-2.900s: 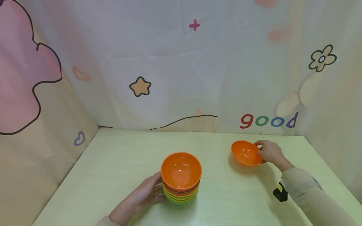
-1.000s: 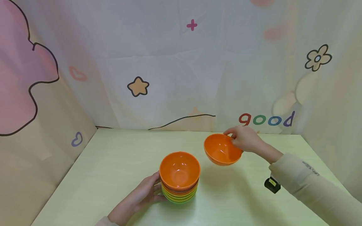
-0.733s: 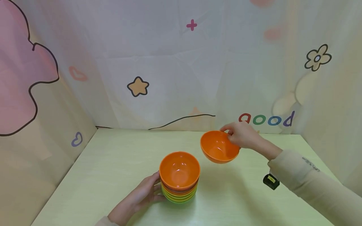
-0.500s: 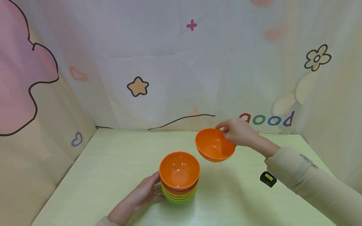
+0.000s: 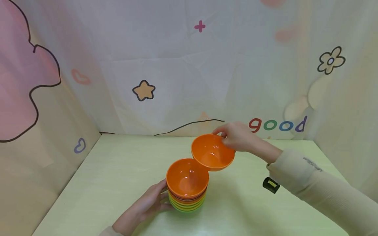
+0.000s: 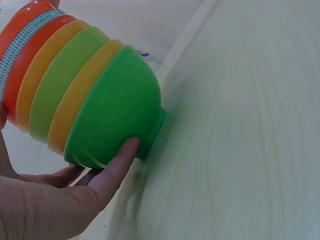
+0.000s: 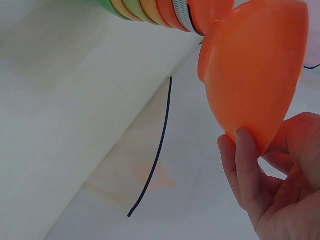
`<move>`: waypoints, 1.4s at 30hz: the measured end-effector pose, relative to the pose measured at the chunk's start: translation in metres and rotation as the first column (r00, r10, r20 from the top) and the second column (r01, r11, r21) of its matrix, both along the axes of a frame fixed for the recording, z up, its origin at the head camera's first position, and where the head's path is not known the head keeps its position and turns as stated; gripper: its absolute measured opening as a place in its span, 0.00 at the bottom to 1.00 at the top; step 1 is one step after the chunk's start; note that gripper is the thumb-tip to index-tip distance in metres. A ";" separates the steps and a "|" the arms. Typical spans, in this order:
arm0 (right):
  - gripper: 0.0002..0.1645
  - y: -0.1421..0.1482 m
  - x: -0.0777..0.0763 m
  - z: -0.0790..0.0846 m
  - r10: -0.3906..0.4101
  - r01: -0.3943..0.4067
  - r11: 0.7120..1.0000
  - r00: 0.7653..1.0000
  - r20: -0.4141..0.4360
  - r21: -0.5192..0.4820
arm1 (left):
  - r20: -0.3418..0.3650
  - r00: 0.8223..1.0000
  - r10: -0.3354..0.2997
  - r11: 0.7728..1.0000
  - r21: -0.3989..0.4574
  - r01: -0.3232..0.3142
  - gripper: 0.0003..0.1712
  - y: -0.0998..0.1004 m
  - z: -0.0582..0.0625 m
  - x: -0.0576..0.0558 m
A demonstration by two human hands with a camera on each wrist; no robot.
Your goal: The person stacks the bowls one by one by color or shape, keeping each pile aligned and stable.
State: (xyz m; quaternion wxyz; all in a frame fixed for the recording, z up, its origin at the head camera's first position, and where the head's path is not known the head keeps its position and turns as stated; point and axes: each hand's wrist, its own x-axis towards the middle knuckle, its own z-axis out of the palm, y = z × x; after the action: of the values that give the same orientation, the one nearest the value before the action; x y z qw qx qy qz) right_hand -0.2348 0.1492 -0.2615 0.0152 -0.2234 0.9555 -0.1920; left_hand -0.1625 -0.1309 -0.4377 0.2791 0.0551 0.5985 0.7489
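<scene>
Several nested bowls form a stack on the table. Orange is uppermost, then a patterned band, red-orange, yellow and light-green layers, and a green bowl at the bottom. My left hand holds the stack from its left side, one finger low on the green bowl near its foot. Its far fingers are partly hidden. Raised above the table, another orange bowl tilts toward the stack, and my right hand pinches its right rim between thumb and fingers. Its lower left edge overlaps the top bowl's rim in the head view; contact is unclear.
The pale green table extends to both sides. A printed cloth backdrop with a star, a flower and the word "good" stands behind it. A small black object with a yellow patch shows beneath the right sleeve.
My right hand has lifted the orange bowl from the table's right side and carried it left, to the upper right of the stack. The left hand and the stack stay put.
</scene>
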 end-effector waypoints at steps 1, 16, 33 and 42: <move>0.19 -0.002 0.000 0.000 0.008 -0.008 1.000 1.000 -0.003 0.000 | 0.002 1.000 0.000 1.000 0.000 0.000 0.42 0.000 0.000 0.000; 0.19 -0.034 0.009 -0.004 0.138 -0.135 0.989 0.989 0.052 -0.060 | 0.006 1.000 -0.005 1.000 0.002 0.005 0.41 -0.001 -0.003 -0.001; 0.19 -0.050 0.016 -0.019 0.172 -0.157 0.982 0.974 0.148 -0.104 | 0.010 1.000 -0.002 1.000 0.002 0.002 0.42 0.000 0.000 -0.001; 0.19 -0.052 0.018 -0.027 0.166 -0.143 0.981 0.969 0.185 -0.131 | 0.000 1.000 -0.005 1.000 0.013 0.005 0.40 -0.002 0.000 0.000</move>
State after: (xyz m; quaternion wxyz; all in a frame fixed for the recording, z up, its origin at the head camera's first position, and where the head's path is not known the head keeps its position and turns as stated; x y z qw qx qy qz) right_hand -0.2171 0.0971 -0.2889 0.1108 -0.2778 0.9162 -0.2668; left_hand -0.1624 -0.1329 -0.4380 0.2804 0.0584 0.5934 0.7522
